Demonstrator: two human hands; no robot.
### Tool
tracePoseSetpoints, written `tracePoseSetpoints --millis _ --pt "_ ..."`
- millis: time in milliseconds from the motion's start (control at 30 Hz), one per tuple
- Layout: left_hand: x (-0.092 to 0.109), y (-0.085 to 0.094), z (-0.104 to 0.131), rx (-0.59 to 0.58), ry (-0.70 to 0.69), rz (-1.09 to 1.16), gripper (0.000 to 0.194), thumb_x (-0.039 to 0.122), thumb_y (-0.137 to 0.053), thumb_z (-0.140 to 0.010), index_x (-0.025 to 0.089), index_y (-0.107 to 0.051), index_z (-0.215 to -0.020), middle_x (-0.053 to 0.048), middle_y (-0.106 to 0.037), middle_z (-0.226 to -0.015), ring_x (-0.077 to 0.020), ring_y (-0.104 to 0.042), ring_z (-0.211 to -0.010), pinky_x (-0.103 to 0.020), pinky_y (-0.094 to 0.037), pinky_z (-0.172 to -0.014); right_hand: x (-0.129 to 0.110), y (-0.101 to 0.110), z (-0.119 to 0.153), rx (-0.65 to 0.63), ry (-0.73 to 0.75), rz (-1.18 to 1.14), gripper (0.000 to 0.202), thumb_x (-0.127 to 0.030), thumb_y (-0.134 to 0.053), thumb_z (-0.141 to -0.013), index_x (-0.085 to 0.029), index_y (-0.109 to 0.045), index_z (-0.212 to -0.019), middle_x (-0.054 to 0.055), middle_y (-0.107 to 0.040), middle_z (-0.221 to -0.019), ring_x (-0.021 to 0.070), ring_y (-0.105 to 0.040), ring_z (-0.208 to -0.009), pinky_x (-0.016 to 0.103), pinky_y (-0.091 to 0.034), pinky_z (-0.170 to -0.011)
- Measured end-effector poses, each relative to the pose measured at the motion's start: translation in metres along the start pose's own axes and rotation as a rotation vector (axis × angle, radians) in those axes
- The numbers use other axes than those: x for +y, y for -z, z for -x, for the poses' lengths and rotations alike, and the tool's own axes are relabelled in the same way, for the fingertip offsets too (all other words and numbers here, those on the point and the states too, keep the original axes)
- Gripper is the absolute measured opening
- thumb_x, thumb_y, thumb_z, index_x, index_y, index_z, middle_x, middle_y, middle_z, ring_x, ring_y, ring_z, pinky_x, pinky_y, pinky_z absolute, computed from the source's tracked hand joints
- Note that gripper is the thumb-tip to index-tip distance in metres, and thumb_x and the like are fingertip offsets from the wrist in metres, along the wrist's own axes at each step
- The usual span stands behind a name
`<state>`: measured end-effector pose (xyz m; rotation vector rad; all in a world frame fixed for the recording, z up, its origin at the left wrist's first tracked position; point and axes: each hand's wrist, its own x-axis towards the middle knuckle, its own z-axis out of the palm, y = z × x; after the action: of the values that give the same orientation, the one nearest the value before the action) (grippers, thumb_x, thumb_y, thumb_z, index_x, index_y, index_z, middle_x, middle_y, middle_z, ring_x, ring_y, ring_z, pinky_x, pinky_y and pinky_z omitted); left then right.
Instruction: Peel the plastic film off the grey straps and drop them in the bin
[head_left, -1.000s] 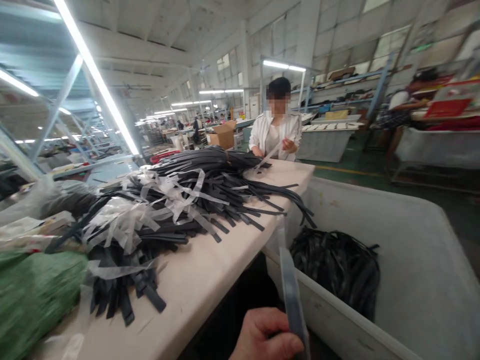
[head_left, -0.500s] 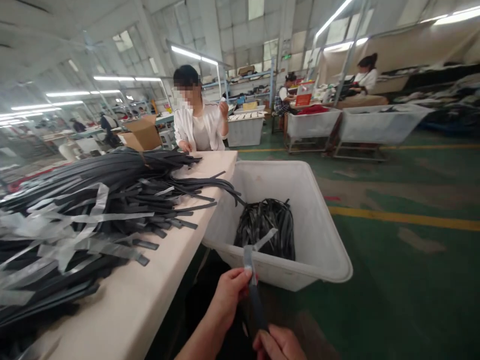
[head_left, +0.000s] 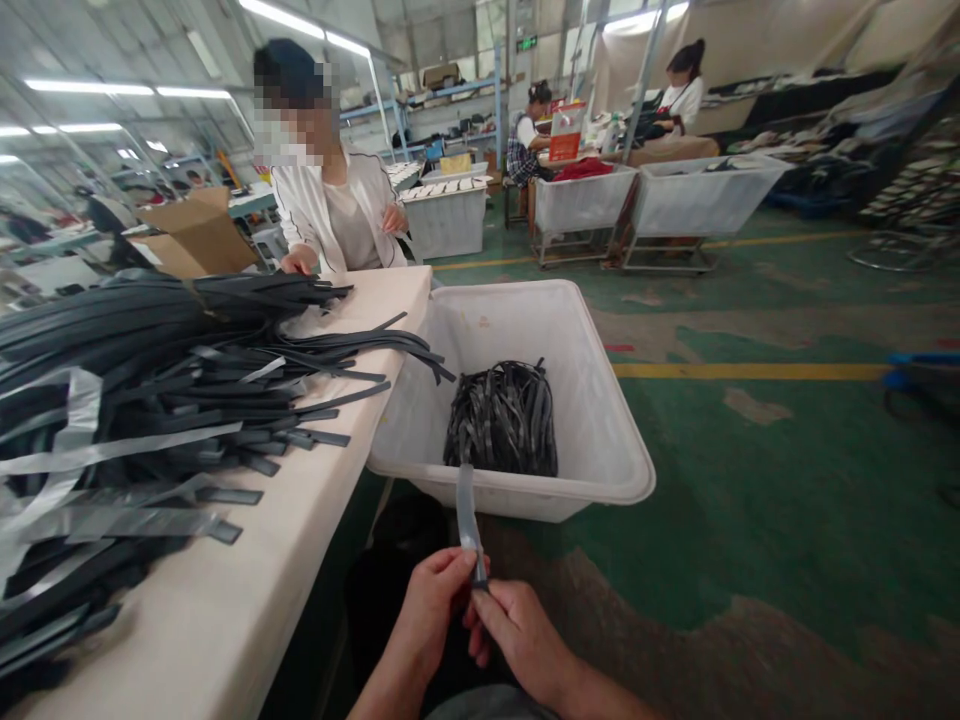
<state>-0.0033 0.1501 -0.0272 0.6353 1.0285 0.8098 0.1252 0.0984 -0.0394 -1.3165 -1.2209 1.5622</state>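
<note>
Lower center of the frame: the left hand and right hand, close together, pinch a narrow strip, dark at the fingertips and translucent above. The strip rises from both hands, overlapping in view the near rim of a white plastic bin containing black straps. Left: dark gray straps on a table.

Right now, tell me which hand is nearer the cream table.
Left: the left hand is beside the cream table, not touching; the right hand is farther right.
</note>
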Motion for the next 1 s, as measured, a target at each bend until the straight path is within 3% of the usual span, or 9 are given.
tracePoseSetpoints --millis 67,167,267,367,500,600,667,800,1000 --pt "-0.003 0.001 0.000 0.011 -0.001 0.008 0.047 0.051 -0.081 -0.065 0.009 -0.074 -0.084 0.000 -0.060 -0.052 -0.0100 -0.049 -0.038 -0.023 -0.039 -0.041 -0.002 0.000 -0.007 -0.006 0.025 -0.037 0.063 -0.073 -0.044 -0.084 -0.013 -0.059 -0.072 0.004 -0.061 -0.056 0.0142 -0.058 -0.048 0.024 -0.044 -0.049" --pt "0.008 0.011 -0.006 0.129 -0.054 0.071 0.047 0.048 -0.087 -0.057 0.009 -0.074 -0.082 -0.008 -0.072 -0.075 -0.0151 -0.065 -0.066 -0.024 -0.051 -0.062 0.004 0.001 -0.001 -0.083 -0.059 -0.072 0.060 -0.072 -0.051 -0.081 -0.012 -0.062 -0.077 0.005 -0.063 -0.058 0.0138 -0.059 -0.049 0.024 -0.045 -0.050" --pt "0.019 0.020 -0.011 0.196 -0.053 0.091 0.051 0.047 -0.089 -0.053 0.010 -0.075 -0.084 -0.011 -0.074 -0.087 -0.0172 -0.067 -0.079 -0.025 -0.052 -0.072 0.014 0.002 0.011 -0.119 -0.148 -0.021 0.061 -0.072 -0.051 -0.081 -0.012 -0.062 -0.076 0.004 -0.062 -0.056 0.0125 -0.056 -0.045 0.023 -0.043 -0.047" --pt "0.013 0.015 -0.011 0.132 -0.038 0.079 0.047 0.046 -0.088 -0.058 0.010 -0.074 -0.085 -0.010 -0.074 -0.087 -0.0155 -0.066 -0.076 -0.024 -0.051 -0.072 0.009 0.003 0.009 -0.063 -0.125 0.029 0.063 -0.073 -0.045 -0.084 -0.013 -0.061 -0.074 0.003 -0.060 -0.053 0.0118 -0.054 -0.042 0.021 -0.040 -0.043" --pt "0.004 0.000 -0.008 0.035 -0.004 0.078 0.043 0.046 -0.084 -0.065 0.008 -0.073 -0.082 -0.007 -0.070 -0.070 -0.0118 -0.061 -0.056 -0.022 -0.047 -0.057 -0.013 0.011 -0.012 -0.033 0.008 0.021 0.059 -0.067 -0.040 -0.091 -0.013 -0.061 -0.079 0.003 -0.062 -0.058 0.0132 -0.058 -0.046 0.022 -0.044 -0.045" --pt "0.016 0.002 -0.008 0.072 0.035 0.150 0.034 0.039 -0.082 -0.068 0.009 -0.072 -0.083 -0.008 -0.072 -0.077 -0.0147 -0.066 -0.066 -0.024 -0.050 -0.062 -0.024 0.029 -0.015 0.089 0.227 0.212 0.046 -0.050 -0.034 -0.101 -0.015 -0.063 -0.103 0.006 -0.069 -0.078 0.0151 -0.066 -0.061 0.026 -0.054 -0.058" --pt "0.028 0.008 -0.009 0.131 0.075 0.194 0.026 0.033 -0.078 -0.073 0.011 -0.072 -0.083 -0.008 -0.073 -0.082 -0.0157 -0.068 -0.073 -0.024 -0.051 -0.066 -0.028 0.043 -0.009 0.201 0.534 0.503 0.033 -0.035 -0.039 -0.102 -0.019 -0.059 -0.122 0.010 -0.069 -0.107 0.0182 -0.070 -0.087 0.032 -0.058 -0.078" --pt "0.040 0.013 -0.009 0.159 0.112 0.261 0.018 0.028 -0.071 -0.080 0.011 -0.072 -0.082 -0.007 -0.073 -0.080 -0.0148 -0.068 -0.071 -0.025 -0.052 -0.065 -0.038 0.052 0.000 0.137 1.078 1.001 0.036 -0.016 -0.052 -0.096 -0.024 -0.056 -0.131 0.012 -0.054 -0.139 0.0232 -0.049 -0.130 0.042 -0.047 -0.105" --pt "0.029 0.006 -0.004 -0.001 0.048 0.295 0.027 0.031 -0.080 -0.069 0.009 -0.070 -0.082 -0.005 -0.069 -0.074 -0.0127 -0.062 -0.063 -0.022 -0.047 -0.057 -0.049 0.038 -0.024 0.040 1.206 1.057 0.026 -0.023 -0.041 -0.102 -0.024 -0.066 -0.110 0.005 -0.062 -0.131 0.0196 -0.048 -0.130 0.045 -0.040 -0.109"
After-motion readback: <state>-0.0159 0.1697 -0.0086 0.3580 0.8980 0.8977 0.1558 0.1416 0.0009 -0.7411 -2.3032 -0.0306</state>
